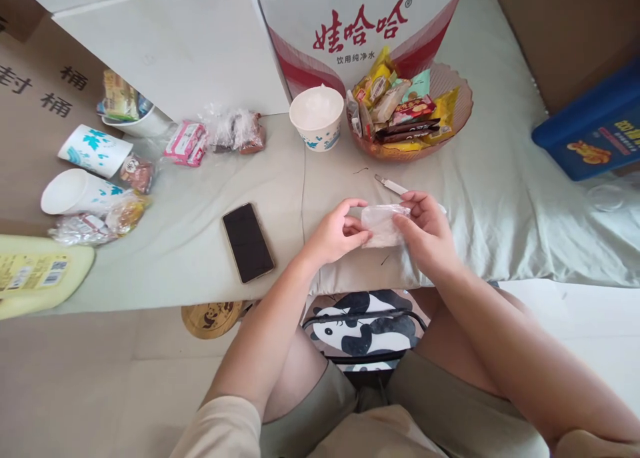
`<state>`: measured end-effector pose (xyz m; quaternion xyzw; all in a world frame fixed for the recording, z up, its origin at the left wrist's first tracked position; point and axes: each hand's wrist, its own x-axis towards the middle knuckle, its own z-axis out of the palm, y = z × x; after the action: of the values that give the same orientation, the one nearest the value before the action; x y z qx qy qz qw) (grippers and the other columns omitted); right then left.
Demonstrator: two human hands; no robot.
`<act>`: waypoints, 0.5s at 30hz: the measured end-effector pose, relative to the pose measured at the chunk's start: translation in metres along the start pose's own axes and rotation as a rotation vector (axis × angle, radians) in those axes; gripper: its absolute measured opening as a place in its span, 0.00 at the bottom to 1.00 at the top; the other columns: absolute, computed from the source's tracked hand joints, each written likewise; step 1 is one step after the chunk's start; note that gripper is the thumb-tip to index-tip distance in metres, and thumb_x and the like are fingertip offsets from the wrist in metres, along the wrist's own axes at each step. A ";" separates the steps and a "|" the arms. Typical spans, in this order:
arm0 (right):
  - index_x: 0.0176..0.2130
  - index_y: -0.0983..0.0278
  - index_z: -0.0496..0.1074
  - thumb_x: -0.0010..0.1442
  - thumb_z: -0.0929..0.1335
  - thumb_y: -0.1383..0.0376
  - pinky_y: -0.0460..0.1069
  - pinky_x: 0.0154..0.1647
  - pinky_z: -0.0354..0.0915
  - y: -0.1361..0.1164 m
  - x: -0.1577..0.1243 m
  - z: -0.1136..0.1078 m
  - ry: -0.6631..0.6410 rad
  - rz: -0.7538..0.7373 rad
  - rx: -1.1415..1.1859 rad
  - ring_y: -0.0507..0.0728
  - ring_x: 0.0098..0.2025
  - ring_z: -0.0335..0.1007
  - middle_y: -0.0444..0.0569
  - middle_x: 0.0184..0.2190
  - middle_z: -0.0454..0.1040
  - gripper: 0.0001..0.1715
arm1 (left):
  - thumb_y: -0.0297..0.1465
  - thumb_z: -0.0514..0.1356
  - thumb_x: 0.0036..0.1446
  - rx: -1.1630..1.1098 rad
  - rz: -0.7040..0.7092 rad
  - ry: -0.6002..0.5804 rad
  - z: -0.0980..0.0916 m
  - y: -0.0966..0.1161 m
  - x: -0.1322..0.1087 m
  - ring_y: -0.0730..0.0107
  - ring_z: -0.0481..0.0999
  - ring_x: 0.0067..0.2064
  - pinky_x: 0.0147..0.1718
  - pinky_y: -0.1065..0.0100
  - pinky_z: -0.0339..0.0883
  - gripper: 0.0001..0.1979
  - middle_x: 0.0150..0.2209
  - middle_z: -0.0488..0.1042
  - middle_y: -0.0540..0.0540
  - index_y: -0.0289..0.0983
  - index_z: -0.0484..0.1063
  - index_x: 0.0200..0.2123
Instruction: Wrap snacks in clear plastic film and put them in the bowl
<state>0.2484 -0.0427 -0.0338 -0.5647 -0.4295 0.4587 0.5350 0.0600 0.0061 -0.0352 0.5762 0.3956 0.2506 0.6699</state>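
A small white packet in clear plastic (383, 226) is held just above the cloth in front of me. My left hand (337, 233) pinches its left edge between thumb and fingers. On the packet's right side, my right hand (427, 231) grips it with the thumb on top; what lies under those fingers is hidden. Just beyond the right fingertips lies a slim tool (391, 185) with a white handle and a metal tip, partly covered by the hand. A dark phone (249, 243) rests on the cloth to the left.
A bowl of wrapped snacks (463, 121) and an upright paper cup (317, 115) stand behind my hands, before a white box (300, 18). Tipped cups (95, 150), snack packs (186, 143) and a pale yellow bottle (40, 271) are left; a blue container (590, 128) is right.
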 end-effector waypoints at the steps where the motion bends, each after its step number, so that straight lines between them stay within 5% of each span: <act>1: 0.47 0.58 0.67 0.56 0.73 0.56 0.49 0.30 0.65 -0.001 0.001 -0.002 -0.036 0.023 0.000 0.54 0.31 0.68 0.45 0.34 0.72 0.21 | 0.35 0.71 0.51 0.009 0.014 0.013 0.000 0.000 0.001 0.73 0.75 0.31 0.34 0.71 0.67 0.30 0.31 0.78 0.51 0.37 0.65 0.54; 5: 0.37 0.61 0.70 0.57 0.73 0.54 0.47 0.23 0.57 -0.008 -0.002 -0.008 -0.183 0.110 -0.087 0.51 0.24 0.60 0.42 0.24 0.67 0.15 | 0.38 0.71 0.50 -0.018 0.061 0.030 0.008 0.000 0.003 0.70 0.77 0.35 0.37 0.69 0.69 0.24 0.36 0.79 0.47 0.37 0.70 0.48; 9: 0.33 0.61 0.70 0.57 0.73 0.53 0.47 0.24 0.56 -0.009 -0.006 -0.010 -0.155 0.061 -0.104 0.50 0.24 0.58 0.41 0.23 0.66 0.16 | 0.42 0.73 0.48 0.070 0.055 0.027 0.018 0.000 0.006 0.70 0.75 0.33 0.33 0.70 0.67 0.21 0.35 0.79 0.46 0.35 0.75 0.40; 15: 0.37 0.61 0.72 0.59 0.70 0.53 0.48 0.31 0.62 -0.006 -0.005 -0.007 -0.178 0.028 -0.087 0.52 0.30 0.64 0.43 0.28 0.70 0.14 | 0.39 0.69 0.51 0.225 0.196 0.337 -0.006 0.000 0.001 0.71 0.70 0.30 0.31 0.70 0.65 0.12 0.28 0.72 0.51 0.38 0.74 0.32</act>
<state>0.2539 -0.0484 -0.0273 -0.5504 -0.4870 0.4952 0.4634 0.0554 0.0107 -0.0359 0.6330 0.4695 0.3614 0.4983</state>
